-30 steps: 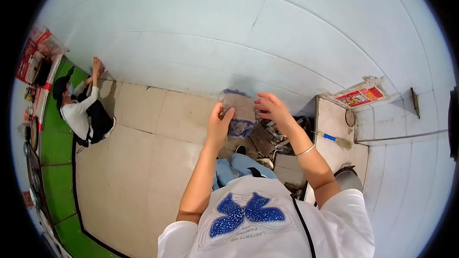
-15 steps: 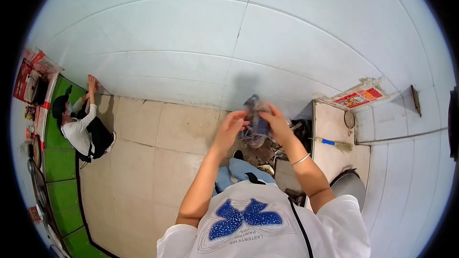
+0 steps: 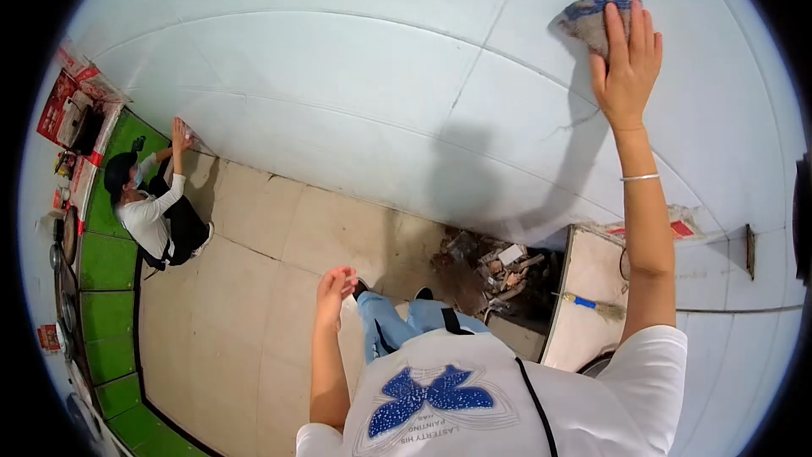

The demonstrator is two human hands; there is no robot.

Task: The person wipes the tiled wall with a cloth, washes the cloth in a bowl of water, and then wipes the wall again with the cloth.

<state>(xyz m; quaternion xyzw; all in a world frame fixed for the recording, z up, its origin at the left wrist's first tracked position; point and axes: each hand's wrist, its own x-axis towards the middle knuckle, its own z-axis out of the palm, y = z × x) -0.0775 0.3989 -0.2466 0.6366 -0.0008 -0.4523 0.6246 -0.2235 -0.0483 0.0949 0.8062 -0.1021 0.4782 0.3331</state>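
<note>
A grey cloth with blue edging [image 3: 599,21] lies flat against the pale tiled wall [image 3: 355,59], high on the right. Over it my right hand [image 3: 628,59] presses with its fingers stretched out, holding the cloth to the wall. My left hand [image 3: 335,289] hangs low in front of my body, away from the wall, with its fingers loosely curled and apart and nothing in them.
A person [image 3: 161,207] in a dark cap and mask crouches at the left, hands on the wall. Rubble [image 3: 507,275] lies by the wall's foot. A blue-handled brush [image 3: 592,305] rests on the ledge [image 3: 584,262]. Green tiles [image 3: 108,267] and shelf items stand far left.
The cloth, earlier between both hands, is now on the wall under my right hand, which has moved up and right. My left hand has let go and dropped down and left.
</note>
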